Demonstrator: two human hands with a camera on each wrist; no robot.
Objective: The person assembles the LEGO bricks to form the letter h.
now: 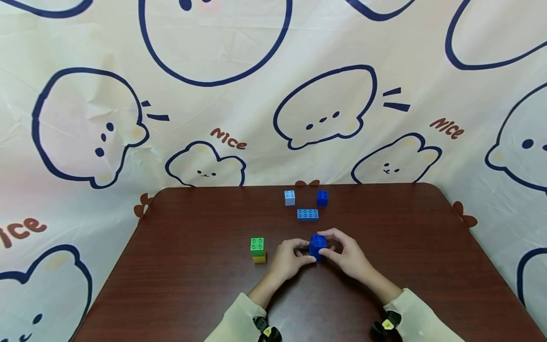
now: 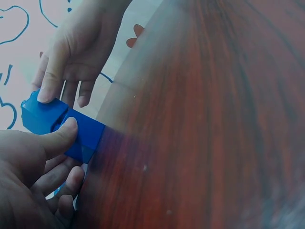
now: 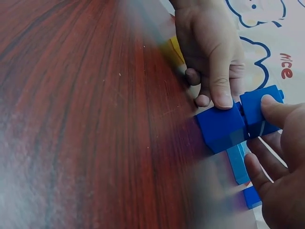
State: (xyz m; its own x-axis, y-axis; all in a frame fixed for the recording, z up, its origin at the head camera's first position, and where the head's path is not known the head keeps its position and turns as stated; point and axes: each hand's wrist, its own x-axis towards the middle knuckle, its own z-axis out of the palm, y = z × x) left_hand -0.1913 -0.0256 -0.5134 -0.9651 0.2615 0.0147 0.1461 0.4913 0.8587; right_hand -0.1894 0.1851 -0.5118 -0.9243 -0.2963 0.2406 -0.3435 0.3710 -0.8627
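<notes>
In the head view my left hand and right hand meet at two dark blue toy building bricks, one above the other. My left hand pinches the lower blue brick between thumb and fingers. The upper blue brick, studs facing up, is pinched by my right hand. A thin, slightly uneven gap shows between the two bricks in both wrist views. Whether the lower one touches the table cannot be told. Left of my left hand, a green brick sits on a yellow brick.
Beyond the hands on the brown table lie a light blue brick, a longer medium blue brick and another dark blue brick. A printed cloth hangs behind the table's far edge.
</notes>
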